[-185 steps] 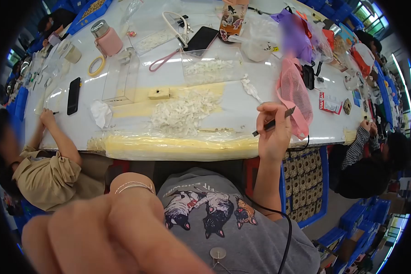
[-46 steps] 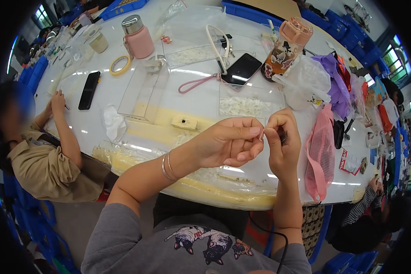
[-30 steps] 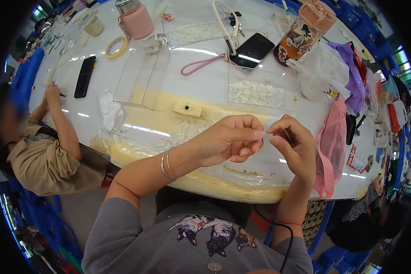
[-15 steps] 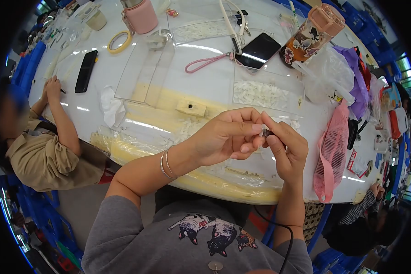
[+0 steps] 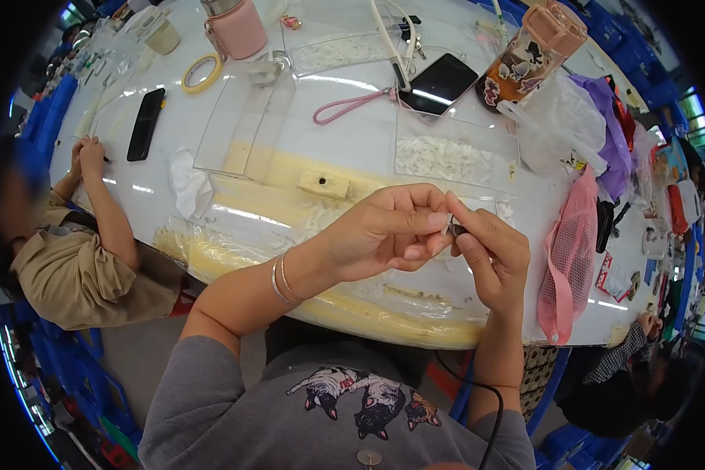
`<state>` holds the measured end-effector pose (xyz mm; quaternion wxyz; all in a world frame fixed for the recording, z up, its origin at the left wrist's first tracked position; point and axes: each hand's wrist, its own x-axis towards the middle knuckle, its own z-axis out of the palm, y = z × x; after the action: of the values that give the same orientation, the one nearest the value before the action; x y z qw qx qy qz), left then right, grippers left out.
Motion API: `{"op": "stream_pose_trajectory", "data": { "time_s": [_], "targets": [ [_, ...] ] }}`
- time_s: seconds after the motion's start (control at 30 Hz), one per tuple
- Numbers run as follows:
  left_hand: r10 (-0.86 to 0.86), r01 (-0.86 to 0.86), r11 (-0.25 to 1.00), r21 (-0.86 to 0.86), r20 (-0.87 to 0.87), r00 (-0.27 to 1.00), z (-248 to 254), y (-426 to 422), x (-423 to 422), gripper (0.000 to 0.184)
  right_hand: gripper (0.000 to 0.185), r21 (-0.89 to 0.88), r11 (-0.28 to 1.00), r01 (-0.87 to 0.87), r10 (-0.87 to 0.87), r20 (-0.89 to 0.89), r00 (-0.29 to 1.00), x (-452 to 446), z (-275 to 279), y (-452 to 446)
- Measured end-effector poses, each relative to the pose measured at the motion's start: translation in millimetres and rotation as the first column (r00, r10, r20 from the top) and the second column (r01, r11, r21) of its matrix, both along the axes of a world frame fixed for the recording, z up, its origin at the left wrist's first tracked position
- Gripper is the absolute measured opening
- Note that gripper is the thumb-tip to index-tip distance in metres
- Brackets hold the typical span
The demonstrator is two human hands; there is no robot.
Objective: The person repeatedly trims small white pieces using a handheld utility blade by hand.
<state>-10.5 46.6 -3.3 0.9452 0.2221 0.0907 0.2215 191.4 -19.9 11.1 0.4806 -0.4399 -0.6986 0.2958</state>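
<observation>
My left hand (image 5: 395, 231) pinches a small whitish piece (image 5: 448, 224) between thumb and fingertips, above the table's front part. Touching the same spot from the other side, my right hand (image 5: 489, 247) is closed on a small dark blade-like tool (image 5: 457, 229), mostly hidden by the fingers. Behind the hands lies a clear tray (image 5: 442, 159) of white pieces. A wooden block (image 5: 323, 183) with a dark hole sits on the table (image 5: 329, 141) to the left, and a loose pile of white pieces (image 5: 319, 216) shows partly behind my left hand.
Around the table stand a pink flask (image 5: 236, 31), a patterned bottle (image 5: 529, 55), phones (image 5: 440, 84), tape (image 5: 202, 73), and a clear box (image 5: 239, 129). A pink mesh bag (image 5: 569, 262) lies right. One person (image 5: 78, 262) works at left; another's sleeve (image 5: 620, 354) shows at right.
Since the oldest frame, my left hand has come up from the lower foreground to meet my right hand over the table. Compared with a second ago, the fingertips are closer together.
</observation>
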Motion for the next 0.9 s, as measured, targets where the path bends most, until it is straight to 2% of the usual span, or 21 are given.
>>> {"op": "stream_pose_trajectory", "data": {
  "time_s": [0.2,0.37,0.57,0.77,0.9],
  "targets": [
    [0.002,-0.002,1.000,0.025,0.000,1.000,0.5,0.7,0.0,0.014,0.042,0.048,0.998,0.027,-0.031,0.071,0.997,2.3,-3.4,0.1],
    [0.016,-0.016,1.000,0.023,-0.005,1.000,0.0,-0.2,-0.8,0.017,0.039,0.076,0.995,0.059,-0.070,0.150,0.986,-1.8,-0.8,-1.1],
    [0.014,-0.014,1.000,0.015,-0.013,1.000,0.2,0.6,-1.3,0.019,0.039,0.047,0.998,0.028,-0.034,0.115,0.993,-1.7,0.3,0.0],
    [0.023,-0.023,0.999,0.024,-0.022,0.999,-3.7,0.7,0.1,0.019,0.041,0.081,0.995,0.059,-0.075,0.206,0.976,2.3,0.6,0.7],
    [0.031,-0.029,0.999,0.033,-0.047,0.998,-0.2,1.3,-0.7,0.019,0.044,0.063,0.997,0.034,-0.042,0.140,0.989,2.1,0.0,1.2]
  ]
}}
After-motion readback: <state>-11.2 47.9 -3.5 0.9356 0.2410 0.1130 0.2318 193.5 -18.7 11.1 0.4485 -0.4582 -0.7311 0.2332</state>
